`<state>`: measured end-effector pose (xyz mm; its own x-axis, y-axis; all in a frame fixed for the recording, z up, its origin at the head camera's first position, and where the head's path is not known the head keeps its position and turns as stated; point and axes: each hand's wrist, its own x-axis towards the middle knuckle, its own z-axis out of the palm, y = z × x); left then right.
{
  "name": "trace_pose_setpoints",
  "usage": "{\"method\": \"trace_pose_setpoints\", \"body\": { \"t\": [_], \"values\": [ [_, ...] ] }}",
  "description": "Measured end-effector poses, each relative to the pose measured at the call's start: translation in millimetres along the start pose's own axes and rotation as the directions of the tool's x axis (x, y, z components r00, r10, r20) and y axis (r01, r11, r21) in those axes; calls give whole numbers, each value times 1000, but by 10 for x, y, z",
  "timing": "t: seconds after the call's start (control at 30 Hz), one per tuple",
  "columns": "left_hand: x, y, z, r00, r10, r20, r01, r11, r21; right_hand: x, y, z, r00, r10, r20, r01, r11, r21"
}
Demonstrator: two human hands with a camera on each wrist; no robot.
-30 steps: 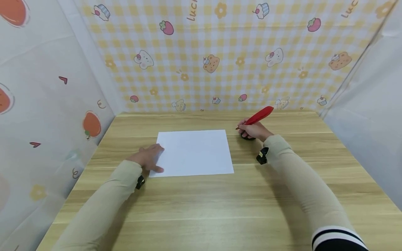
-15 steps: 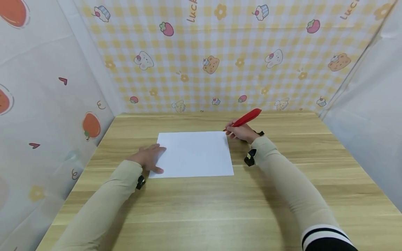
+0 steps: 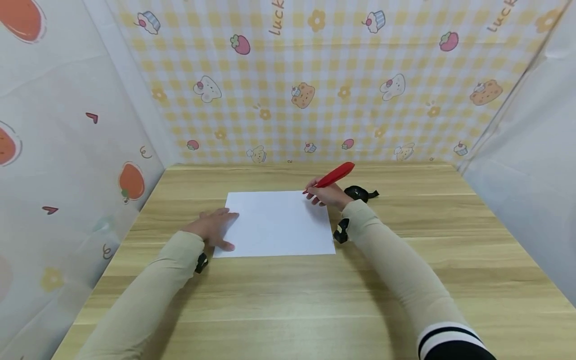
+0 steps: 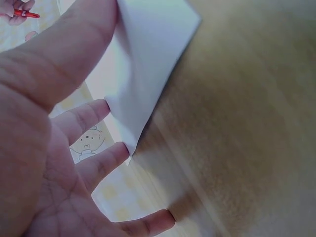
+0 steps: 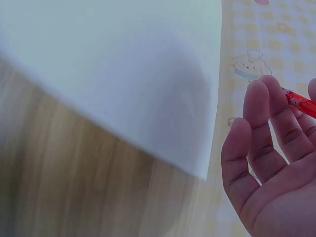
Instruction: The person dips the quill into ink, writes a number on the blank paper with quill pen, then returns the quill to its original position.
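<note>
A blank white sheet of paper (image 3: 276,227) lies on the wooden table. My left hand (image 3: 212,229) rests on its left edge with fingers spread; in the left wrist view the thumb and fingertips (image 4: 118,150) touch the sheet (image 4: 153,49). Over the sheet's upper right corner, my right hand (image 3: 328,195) holds a red feather-shaped pen (image 3: 335,175) in a writing grip. The pen slants, its tip pointing down-left, close over the paper near the top edge. In the right wrist view only part of the red barrel (image 5: 298,102) shows behind the fingers.
A round black object with a short tail (image 3: 357,193) sits on the table just right of my right hand. Behind the table stands a yellow checked backdrop (image 3: 288,120), with white cloth (image 3: 67,150) along the left side.
My right hand has moved left with the red pen, from beside the black object to over the paper's upper right corner. The black object is now uncovered. My left hand stays in place.
</note>
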<state>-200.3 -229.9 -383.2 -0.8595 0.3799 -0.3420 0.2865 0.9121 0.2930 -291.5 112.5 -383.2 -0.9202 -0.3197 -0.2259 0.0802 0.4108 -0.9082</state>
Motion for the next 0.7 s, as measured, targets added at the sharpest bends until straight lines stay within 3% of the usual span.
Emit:
{"method": "trace_pose_setpoints", "body": {
  "t": [0.2, 0.7],
  "values": [
    [2, 16, -24, 1000, -29, -4, 29, 1000, -4, 97, -56, 145, 1000, 8, -1, -8, 1000, 24],
    [26, 81, -70, 994, -98, 57, 98, 995, -5, 278, -160, 515, 1000, 6, 26, -6, 1000, 6]
  ]
}}
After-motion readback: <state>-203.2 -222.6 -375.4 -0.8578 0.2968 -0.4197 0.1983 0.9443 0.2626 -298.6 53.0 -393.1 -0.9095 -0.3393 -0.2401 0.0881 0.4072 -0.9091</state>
